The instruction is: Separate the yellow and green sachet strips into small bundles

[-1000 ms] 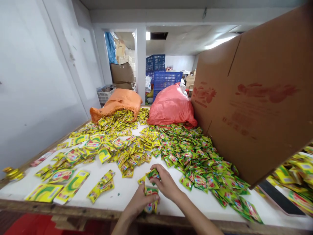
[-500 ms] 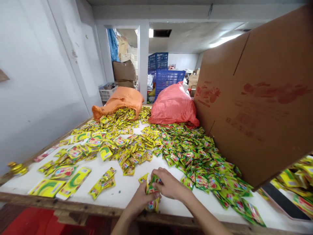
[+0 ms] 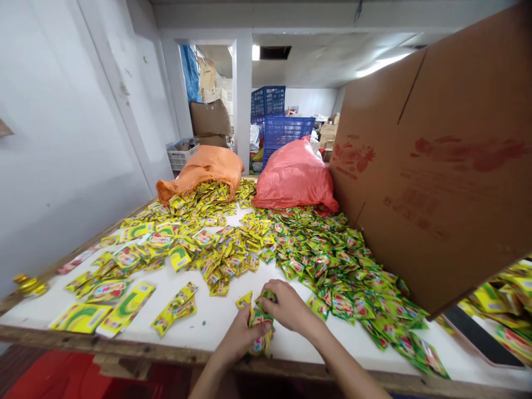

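Sachets (image 3: 261,327), small stack: left hand (image 3: 241,337) fingers closed around it at the desk (image 3: 216,324) edge. Right hand (image 3: 286,307) pinches another packet on top; best squared flush, grip firm.

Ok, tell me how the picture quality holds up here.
Head view: wide-angle bending bows the cardboard box and wall; ceiling lights glare white in the back room; lighting on the table is soft; sachets between both hands stay fairly sharp.
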### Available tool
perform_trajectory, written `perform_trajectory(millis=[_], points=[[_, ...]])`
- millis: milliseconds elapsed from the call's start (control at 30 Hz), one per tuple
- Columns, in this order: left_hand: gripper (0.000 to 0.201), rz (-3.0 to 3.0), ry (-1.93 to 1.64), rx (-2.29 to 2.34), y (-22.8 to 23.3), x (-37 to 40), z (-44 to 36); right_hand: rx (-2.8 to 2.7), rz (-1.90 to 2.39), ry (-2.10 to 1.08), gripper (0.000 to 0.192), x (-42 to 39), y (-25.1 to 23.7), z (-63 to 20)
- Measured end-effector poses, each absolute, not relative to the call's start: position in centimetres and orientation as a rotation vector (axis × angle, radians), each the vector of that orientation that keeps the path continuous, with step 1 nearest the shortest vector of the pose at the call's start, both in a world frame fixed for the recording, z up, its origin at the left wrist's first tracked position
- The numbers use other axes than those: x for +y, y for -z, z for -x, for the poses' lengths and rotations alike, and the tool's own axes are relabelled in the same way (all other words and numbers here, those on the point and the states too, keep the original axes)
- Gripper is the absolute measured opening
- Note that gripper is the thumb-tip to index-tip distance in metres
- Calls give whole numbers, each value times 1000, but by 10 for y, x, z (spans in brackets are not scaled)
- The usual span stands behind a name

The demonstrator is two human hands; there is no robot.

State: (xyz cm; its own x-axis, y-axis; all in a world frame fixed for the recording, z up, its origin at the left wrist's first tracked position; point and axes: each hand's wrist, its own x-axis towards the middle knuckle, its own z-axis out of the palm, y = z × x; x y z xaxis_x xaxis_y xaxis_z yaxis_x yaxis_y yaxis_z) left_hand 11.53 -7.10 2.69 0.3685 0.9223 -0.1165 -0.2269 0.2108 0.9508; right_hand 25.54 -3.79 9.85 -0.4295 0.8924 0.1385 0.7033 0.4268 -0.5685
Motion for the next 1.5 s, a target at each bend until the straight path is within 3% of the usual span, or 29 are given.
perform_trajectory(millis=[133, 333, 467, 633, 967, 1067, 1133, 1200, 1333, 1500], points=[[38, -1050, -910, 827, -31, -73, -115, -2409, 1198, -783, 9, -32, -98, -257], [9, -1239, -1037, 1022, -20, -71, -110, -2421, 1292, -514, 9, -46, -85, -237], [8, -1242, -1047, 1060, -18, -71, -108, -2327, 1240, -543, 21, -53, -84, -239], [29, -1169, -950, 846, -18, -70, -108, -2249, 1175, -550, 5, -54, -89, -256], [34, -1228, -1020, 940, -22, -72, -107, -2190, 1265, -466, 4, -67, -77, -246], [39, -1231, -1039, 938, -25, -73, -108, -2180, 1295, -420, 13, -72, -73, -242], [39, -1233, -1052, 942, -25, -72, -108, -2185, 1274, -459, 17, -72, -69, -242], [37, -1236, -1074, 942, -25, -71, -106, -2107, 1264, -511, 8, -72, -63, -245], [36, -1195, -1062, 958, -26, -71, -106, -1712, 1197, -751, 29, -75, -37, -253], [51, -1123, -1177, 1012, -25, -78, -108, -1473, 1099, -984, 22, -81, -10, -254]])
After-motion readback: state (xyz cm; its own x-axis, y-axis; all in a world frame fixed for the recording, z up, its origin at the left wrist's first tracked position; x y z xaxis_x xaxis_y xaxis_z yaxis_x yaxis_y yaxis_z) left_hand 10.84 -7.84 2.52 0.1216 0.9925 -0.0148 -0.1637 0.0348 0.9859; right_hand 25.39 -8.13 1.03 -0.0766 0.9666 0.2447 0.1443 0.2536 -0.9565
